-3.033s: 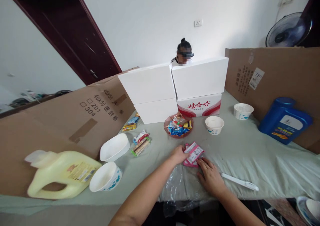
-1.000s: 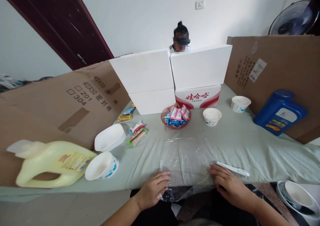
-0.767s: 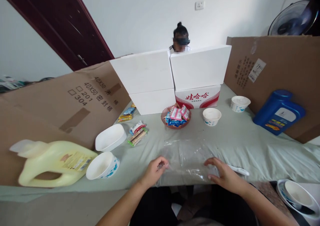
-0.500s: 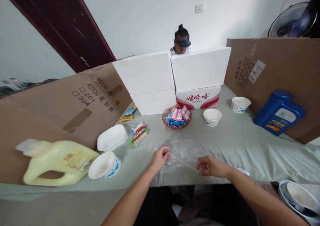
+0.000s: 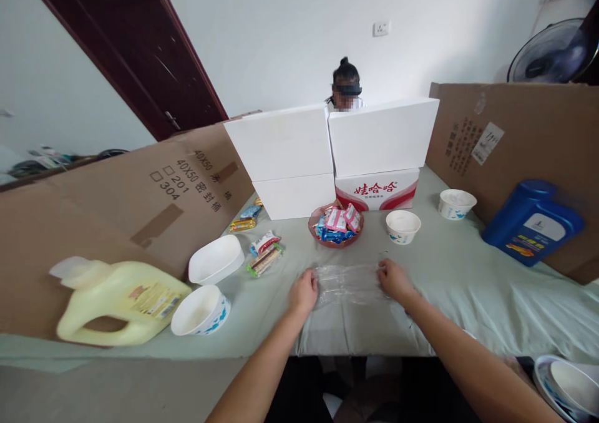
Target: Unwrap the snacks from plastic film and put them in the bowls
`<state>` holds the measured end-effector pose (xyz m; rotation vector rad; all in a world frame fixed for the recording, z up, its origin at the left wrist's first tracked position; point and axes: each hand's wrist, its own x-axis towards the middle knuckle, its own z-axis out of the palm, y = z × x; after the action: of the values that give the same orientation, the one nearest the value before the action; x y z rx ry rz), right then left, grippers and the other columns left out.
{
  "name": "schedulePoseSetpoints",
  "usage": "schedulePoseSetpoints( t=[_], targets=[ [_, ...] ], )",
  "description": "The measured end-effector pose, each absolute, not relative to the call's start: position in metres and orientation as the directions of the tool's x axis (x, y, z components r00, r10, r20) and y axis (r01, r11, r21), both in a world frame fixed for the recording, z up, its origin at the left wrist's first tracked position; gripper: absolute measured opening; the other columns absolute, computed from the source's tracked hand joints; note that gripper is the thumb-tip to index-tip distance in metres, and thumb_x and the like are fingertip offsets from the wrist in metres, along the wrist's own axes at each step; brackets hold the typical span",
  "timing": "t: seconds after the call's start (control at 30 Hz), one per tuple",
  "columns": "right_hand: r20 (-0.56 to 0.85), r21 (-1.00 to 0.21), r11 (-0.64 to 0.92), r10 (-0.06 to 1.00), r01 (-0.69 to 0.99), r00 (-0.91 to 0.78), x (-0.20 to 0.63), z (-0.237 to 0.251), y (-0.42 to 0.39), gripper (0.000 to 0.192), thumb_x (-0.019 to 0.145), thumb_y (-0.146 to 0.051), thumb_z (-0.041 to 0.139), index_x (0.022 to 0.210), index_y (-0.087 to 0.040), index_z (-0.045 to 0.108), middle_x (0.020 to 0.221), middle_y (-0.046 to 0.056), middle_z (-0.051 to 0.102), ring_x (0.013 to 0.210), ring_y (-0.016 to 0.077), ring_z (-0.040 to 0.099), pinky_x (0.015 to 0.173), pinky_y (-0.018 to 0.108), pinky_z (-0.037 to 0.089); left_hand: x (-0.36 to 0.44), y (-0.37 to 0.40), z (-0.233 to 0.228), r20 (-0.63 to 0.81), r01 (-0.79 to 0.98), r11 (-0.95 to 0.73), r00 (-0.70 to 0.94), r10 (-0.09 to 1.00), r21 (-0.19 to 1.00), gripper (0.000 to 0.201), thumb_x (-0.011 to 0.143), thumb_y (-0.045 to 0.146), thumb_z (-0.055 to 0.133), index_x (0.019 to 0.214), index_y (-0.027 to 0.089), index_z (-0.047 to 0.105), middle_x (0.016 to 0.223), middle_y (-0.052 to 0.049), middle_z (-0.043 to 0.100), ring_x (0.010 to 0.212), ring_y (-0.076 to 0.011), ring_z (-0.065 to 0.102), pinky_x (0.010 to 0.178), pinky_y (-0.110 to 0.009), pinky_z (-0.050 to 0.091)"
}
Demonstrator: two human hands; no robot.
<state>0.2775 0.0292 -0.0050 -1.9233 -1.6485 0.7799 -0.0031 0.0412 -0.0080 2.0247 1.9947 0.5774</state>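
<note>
A clear plastic bag [image 5: 349, 284] is stretched flat between my two hands, just above or on the green cloth. My left hand [image 5: 304, 291] pinches its left edge, fingers closed. At the opposite edge, my right hand [image 5: 393, 279] grips the plastic with its fingers closed. Beyond the bag stands a reddish glass bowl [image 5: 336, 242] heaped with wrapped snacks [image 5: 337, 221] in pink and blue. To the left of my left hand lie a few packaged snacks [image 5: 265, 254], one with green ends.
Paper bowls stand at right [image 5: 403, 228], far right [image 5: 457, 206] and left [image 5: 201, 311]. A white dish [image 5: 216, 259], a yellow jug [image 5: 126, 301] and a blue bottle [image 5: 531, 223] flank the table. White boxes [image 5: 285, 145] and cardboard panels [image 5: 187, 192] wall it in. A person [image 5: 346, 86] sits behind.
My right hand has moved up slightly and closed on the right edge of the plastic bag. The crumpled bag is now spread flatter between both hands. The camera view has shifted a little.
</note>
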Motion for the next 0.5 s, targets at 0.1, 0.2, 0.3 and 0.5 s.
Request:
schedulePoseSetpoints(
  t=[0.1, 0.2, 0.3, 0.5],
  targets=[
    [-0.047, -0.571, -0.134, 0.990, 0.810, 0.131, 0.268, -0.008, 0.023, 0.042, 0.089, -0.019, 0.038, 0.130, -0.012, 0.046, 0.112, 0.019, 0.066, 0.098, 0.0252, 0.065, 0.084, 0.036, 0.044, -0.005, 0.040, -0.003, 0.176, 0.937, -0.023, -0.041, 0.984, 0.350, 0.032, 0.087, 0.018, 0.053, 0.119, 0.013, 0.054, 0.110, -0.015, 0.062, 0.091, -0.0257, 0.063, 0.079, -0.037, 0.047],
    [-0.024, -0.475, -0.111, 0.993, 0.873, 0.113, 0.261, -0.008, 0.018, 0.046, 0.090, -0.019, 0.034, 0.136, -0.014, 0.041, 0.124, 0.019, 0.060, 0.101, 0.0265, 0.064, 0.084, 0.037, 0.043, 0.001, 0.036, 0.003, 0.373, 0.964, -0.154, 0.064, 0.926, 0.216, 0.030, 0.087, 0.018, 0.051, 0.116, 0.011, 0.057, 0.111, -0.017, 0.059, 0.101, -0.0296, 0.058, 0.086, -0.043, 0.046],
    [-0.011, -0.400, -0.087, 0.996, 0.912, 0.090, 0.258, -0.009, 0.017, 0.046, 0.091, -0.020, 0.032, 0.136, -0.017, 0.041, 0.124, 0.017, 0.061, 0.095, 0.0259, 0.066, 0.080, 0.037, 0.044, 0.019, 0.029, 0.005, 0.392, 0.868, -0.468, 0.378, 0.839, 0.164, 0.022, 0.089, 0.020, 0.048, 0.106, 0.016, 0.064, 0.108, -0.013, 0.061, 0.106, -0.0278, 0.056, 0.093, -0.045, 0.044],
    [0.042, -0.289, -0.071, 0.995, 0.955, 0.086, 0.275, -0.003, 0.017, 0.037, 0.090, -0.013, 0.034, 0.122, -0.014, 0.053, 0.110, 0.018, 0.063, 0.086, 0.0248, 0.066, 0.074, 0.035, 0.045, 0.044, 0.020, -0.007, 0.075, 0.752, -0.631, 0.629, 0.774, 0.190, 0.061, 0.088, 0.047, 0.054, 0.143, 0.025, 0.037, 0.153, -0.009, 0.031, 0.143, -0.0323, 0.019, 0.113, -0.058, 0.014]
  ],
)
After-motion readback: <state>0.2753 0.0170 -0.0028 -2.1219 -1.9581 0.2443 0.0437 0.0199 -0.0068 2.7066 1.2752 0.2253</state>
